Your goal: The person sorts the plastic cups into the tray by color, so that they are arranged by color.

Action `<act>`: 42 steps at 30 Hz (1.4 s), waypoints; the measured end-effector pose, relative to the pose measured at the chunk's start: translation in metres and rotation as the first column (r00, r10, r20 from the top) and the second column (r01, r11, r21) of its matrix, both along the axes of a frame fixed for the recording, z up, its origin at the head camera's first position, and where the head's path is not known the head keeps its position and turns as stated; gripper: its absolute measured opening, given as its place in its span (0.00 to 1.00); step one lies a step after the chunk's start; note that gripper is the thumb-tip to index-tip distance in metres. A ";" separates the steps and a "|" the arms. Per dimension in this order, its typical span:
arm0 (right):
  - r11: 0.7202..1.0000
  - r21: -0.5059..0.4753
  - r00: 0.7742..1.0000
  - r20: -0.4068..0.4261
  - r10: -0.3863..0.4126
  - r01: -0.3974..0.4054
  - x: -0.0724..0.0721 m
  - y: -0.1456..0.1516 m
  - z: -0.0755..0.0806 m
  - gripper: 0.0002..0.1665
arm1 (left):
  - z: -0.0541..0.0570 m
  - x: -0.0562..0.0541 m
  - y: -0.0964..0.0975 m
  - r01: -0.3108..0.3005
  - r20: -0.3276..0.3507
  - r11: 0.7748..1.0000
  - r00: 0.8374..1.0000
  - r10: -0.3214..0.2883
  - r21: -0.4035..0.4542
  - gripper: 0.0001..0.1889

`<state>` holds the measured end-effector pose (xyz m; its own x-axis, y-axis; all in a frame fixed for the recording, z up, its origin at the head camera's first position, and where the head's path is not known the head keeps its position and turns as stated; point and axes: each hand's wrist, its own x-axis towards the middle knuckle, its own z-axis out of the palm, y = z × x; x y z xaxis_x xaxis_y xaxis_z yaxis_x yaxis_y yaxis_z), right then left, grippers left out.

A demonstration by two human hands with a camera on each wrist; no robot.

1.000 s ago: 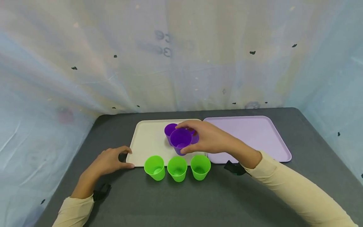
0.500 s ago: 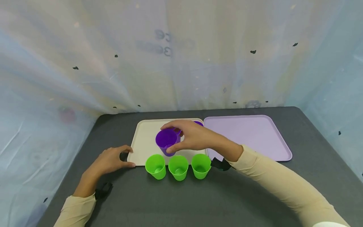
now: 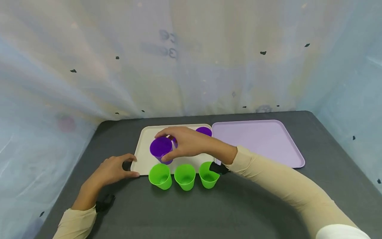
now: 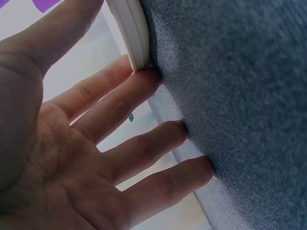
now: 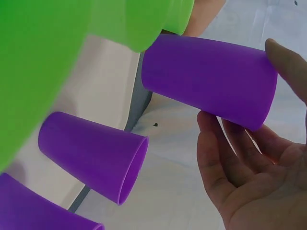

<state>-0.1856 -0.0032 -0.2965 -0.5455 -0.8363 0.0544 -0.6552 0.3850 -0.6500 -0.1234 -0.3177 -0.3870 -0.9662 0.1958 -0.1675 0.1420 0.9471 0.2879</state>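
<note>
My right hand (image 3: pixel 191 142) holds a purple cup (image 3: pixel 161 146) between thumb and fingers over the left part of the cream tray (image 3: pixel 143 156). In the right wrist view the thumb and fingertips grip this cup (image 5: pixel 211 79) near its rim. A second purple cup (image 3: pixel 204 130) stands at the tray's back right. Another purple cup (image 5: pixel 93 155) on the tray is mostly hidden behind my right hand in the head view. My left hand (image 3: pixel 114 169) is at the tray's left front corner. Seen from the left wrist, its long fingers are extended, two touching the tray's edge (image 4: pixel 132 33).
Along the tray's front side stand three green cups: left (image 3: pixel 161 177), middle (image 3: pixel 185 179) and right (image 3: pixel 207 177), the last partly covered by the black wrist strap (image 3: pixel 219 168). A lilac tray (image 3: pixel 256 139) lies to the right on the dark grey table (image 3: pixel 167 212).
My right hand has carried the purple cup leftward across the cream tray, uncovering the purple cup at the back right. The left hand stays at the tray's corner.
</note>
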 end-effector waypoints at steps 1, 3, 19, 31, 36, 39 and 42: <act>1.000 0.002 1.000 -0.007 0.003 -0.003 -0.001 -0.002 0.001 0.40 | 0.001 0.000 0.000 0.000 -0.004 1.000 1.000 0.000 -0.002 0.33; 1.000 0.011 1.000 -0.019 0.000 0.000 -0.003 -0.007 0.002 0.40 | 0.003 0.000 -0.001 0.000 -0.008 1.000 1.000 0.000 -0.008 0.33; 0.995 0.093 0.998 -0.045 -0.039 0.043 -0.029 -0.021 0.008 0.42 | 0.000 -0.002 0.001 0.012 0.004 1.000 1.000 -0.012 0.002 0.33; 0.988 0.151 1.000 0.000 -0.017 0.016 -0.053 -0.033 0.003 0.42 | 0.000 -0.001 -0.003 0.020 -0.011 1.000 1.000 -0.020 -0.006 0.33; 0.987 0.164 1.000 0.001 -0.007 0.007 -0.060 -0.041 0.002 0.41 | 0.003 0.000 -0.001 0.012 0.006 1.000 1.000 -0.012 -0.001 0.34; 0.981 0.192 1.000 -0.017 -0.008 0.011 -0.063 -0.044 -0.003 0.42 | 0.004 0.001 0.001 0.003 0.017 1.000 1.000 -0.003 -0.004 0.34; 0.973 0.230 1.000 -0.022 -0.017 0.022 -0.065 -0.046 -0.010 0.42 | 0.003 0.003 0.002 0.002 0.022 1.000 1.000 -0.001 -0.005 0.34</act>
